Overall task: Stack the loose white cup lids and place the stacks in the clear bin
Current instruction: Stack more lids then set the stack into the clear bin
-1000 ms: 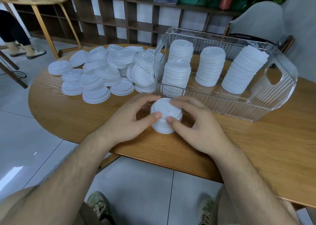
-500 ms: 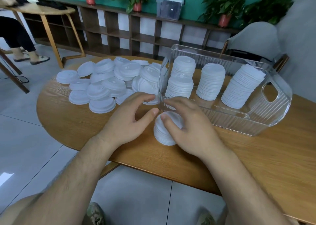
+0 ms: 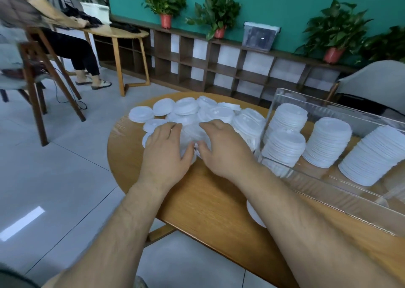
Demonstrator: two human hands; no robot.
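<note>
Loose lids (image 3: pixel 186 109) heaped at the table's (image 3: pixel 208 200) far left edge. Left hand (image 3: pixel 165 156) and right hand (image 3: pixel 223 152) cupped over them, fingers bent — gripping or just touching, can't tell, blurred. Gathering step, I'd say. Next: square a stack, lift it right into the clear bin (image 3: pixel 328 202) beside the stacks (image 3: pixel 326 143) there.
</note>
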